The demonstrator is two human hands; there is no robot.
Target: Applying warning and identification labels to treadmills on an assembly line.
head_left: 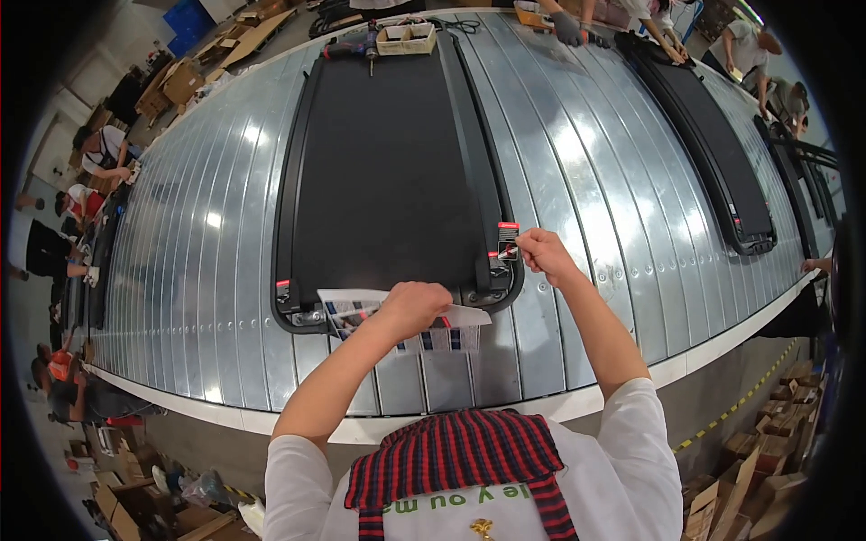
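In front of me on the slatted metal table lies a long black treadmill-like deck (388, 171) with a rounded frame. My left hand (413, 308) is closed at its near end on a thin sheet of printed labels (467, 316), which hangs over the frame's edge. The hand hides the sheet's middle. Above the deck's near right corner, my right hand (547, 254) is pinched at the edge of a small red, white and black label (509, 236). Whether the label touches the frame there is unclear. A red sticker (283, 290) shows at the near left corner.
A power drill (371, 45) and a small parts box (406, 39) rest on the deck's far end. Another black deck (699, 135) lies to the right. Co-workers stand around the table, one with a gloved hand (568, 29) at the far edge. Cardboard boxes (776, 424) fill the lower right.
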